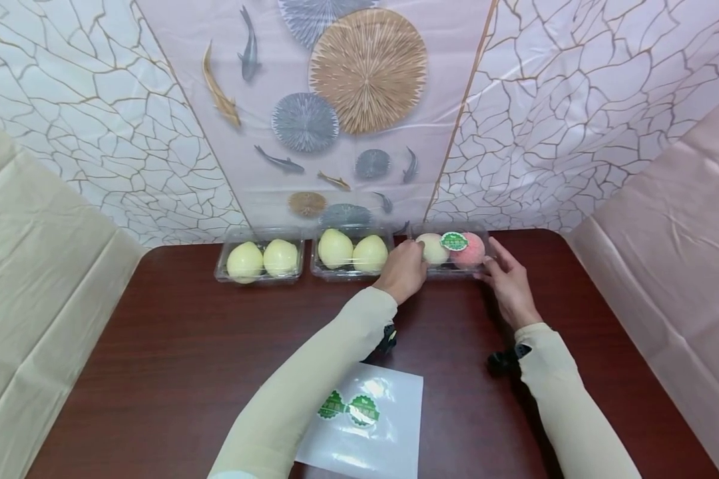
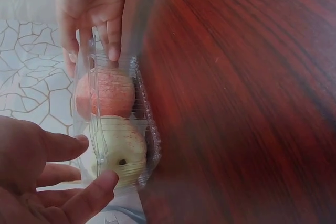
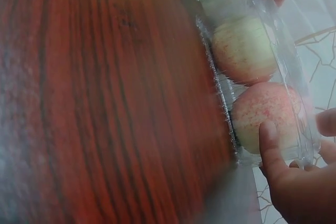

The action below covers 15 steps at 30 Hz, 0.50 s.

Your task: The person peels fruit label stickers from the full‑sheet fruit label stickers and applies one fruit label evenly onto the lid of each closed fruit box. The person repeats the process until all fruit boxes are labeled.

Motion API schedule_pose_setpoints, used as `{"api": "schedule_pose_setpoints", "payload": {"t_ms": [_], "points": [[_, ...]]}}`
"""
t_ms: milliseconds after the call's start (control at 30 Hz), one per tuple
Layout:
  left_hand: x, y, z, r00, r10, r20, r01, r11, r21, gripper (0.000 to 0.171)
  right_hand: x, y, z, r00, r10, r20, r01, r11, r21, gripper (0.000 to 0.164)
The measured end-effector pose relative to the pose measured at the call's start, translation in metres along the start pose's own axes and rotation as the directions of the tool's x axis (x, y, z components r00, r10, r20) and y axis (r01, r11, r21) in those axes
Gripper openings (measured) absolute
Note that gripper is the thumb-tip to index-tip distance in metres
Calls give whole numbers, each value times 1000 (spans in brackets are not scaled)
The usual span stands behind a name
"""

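Left hand (image 1: 404, 271) and right hand (image 1: 511, 287) are pinching the stickered box (image 1: 453, 257) at both ends, table (image 1: 449, 326) stretching nearward.

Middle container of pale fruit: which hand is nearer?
The left hand, beside that container; the right hand is farther off, at the far end of the stickered container.

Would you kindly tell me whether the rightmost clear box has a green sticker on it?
It is on: the head view shows a green sticker on the rightmost clear box.
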State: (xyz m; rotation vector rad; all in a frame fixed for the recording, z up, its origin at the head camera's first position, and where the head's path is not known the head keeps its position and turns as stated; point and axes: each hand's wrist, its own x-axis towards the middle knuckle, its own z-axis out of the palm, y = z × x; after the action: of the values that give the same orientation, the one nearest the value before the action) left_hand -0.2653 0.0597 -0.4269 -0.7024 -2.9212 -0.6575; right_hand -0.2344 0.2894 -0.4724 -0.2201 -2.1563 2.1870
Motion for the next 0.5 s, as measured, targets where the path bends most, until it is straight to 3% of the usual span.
{"api": "schedule_pose_setpoints", "payload": {"t_ms": [167, 233, 300, 400, 433, 500], "points": [[3, -6, 2, 1000, -31, -6, 30, 997, -68, 26, 3, 2, 3, 1000, -20, 22, 22, 996, -81, 60], [11, -16, 16, 999, -32, -23, 30, 995, -100, 25, 4, 2, 3, 999, -14, 30, 17, 995, -101, 59], [11, -18, 15, 999, -35, 6, 35, 989, -147, 27, 5, 2, 2, 999, -2, 38, 6, 994, -108, 59], [8, -16, 5, 998, -27, 64, 41, 971, -237, 38, 4, 0, 1, 1000, 0, 28, 4, 989, -146, 58], [0, -9, -9, 995, -24, 97, 48, 964, -262, 40, 3, -1, 1, 1000, -6, 16, 9, 987, -163, 58], [-8, -4, -23, 991, -7, 132, 47, 954, -297, 44, 0, -2, 1, 999, -31, -23, 26, 977, -213, 57]]}}
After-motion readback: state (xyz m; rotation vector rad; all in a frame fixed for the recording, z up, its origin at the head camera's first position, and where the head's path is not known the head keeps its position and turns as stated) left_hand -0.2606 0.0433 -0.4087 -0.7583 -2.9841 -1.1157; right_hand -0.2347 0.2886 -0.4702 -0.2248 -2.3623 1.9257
